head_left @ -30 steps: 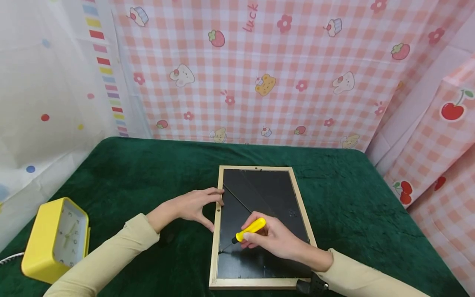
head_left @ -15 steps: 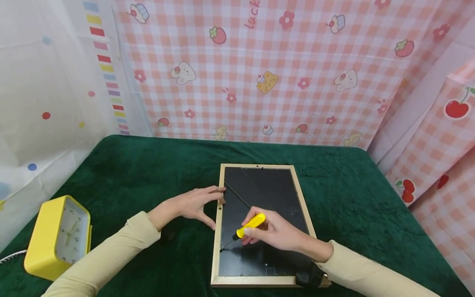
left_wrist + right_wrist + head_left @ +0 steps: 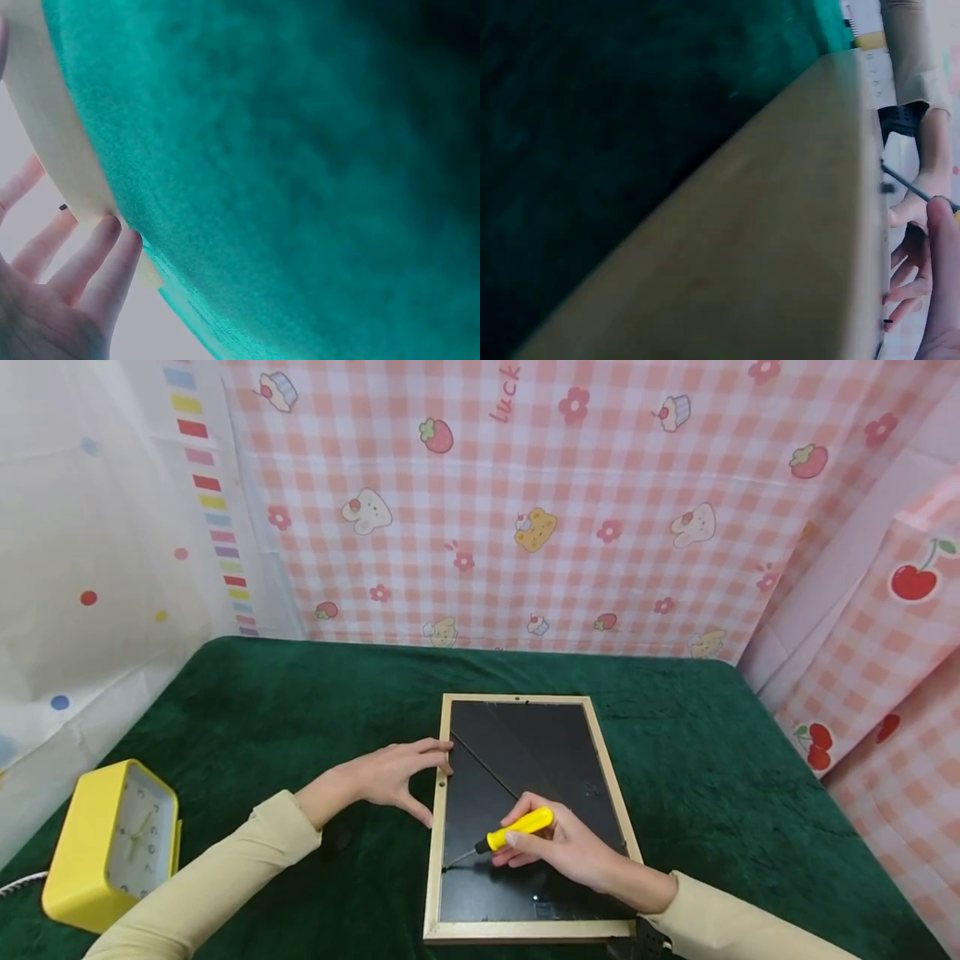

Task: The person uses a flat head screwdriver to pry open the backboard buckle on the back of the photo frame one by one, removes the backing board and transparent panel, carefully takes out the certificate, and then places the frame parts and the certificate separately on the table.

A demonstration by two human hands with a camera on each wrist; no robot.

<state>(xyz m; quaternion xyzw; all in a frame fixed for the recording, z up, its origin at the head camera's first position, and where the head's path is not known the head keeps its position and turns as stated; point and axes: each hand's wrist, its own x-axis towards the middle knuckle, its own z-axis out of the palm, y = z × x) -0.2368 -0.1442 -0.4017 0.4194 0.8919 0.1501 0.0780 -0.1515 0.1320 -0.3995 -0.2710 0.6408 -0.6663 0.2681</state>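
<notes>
A picture frame (image 3: pixel 432 893) lies back side up, its pale wooden border around a black backing board (image 3: pixel 525 739). My right hand (image 3: pixel 573 856) grips a yellow-handled screwdriver (image 3: pixel 528 828) above the board. Its metal tip meets a small dark tab (image 3: pixel 445 868) at the lower left inner edge. In the right wrist view the screwdriver shaft (image 3: pixel 907 182) reaches to the frame's edge. My left hand (image 3: pixel 393 772) rests its fingers on the left border, thumb spread lower along it. The left wrist view shows those fingertips (image 3: pixel 112 225) against the wood.
A yellow clock (image 3: pixel 78 852) with a corded cable stands at the left, beside my left sleeve. Dark green cloth (image 3: pixel 322 693) covers the table. Pink checked curtain (image 3: pixel 480 485) hangs behind. A thin dark cord (image 3: pixel 480 760) runs diagonally over the board.
My right hand and the screwdriver handle have shifted right and tilted lower, while the tip stays at the same tab. My left hand keeps its place on the border.
</notes>
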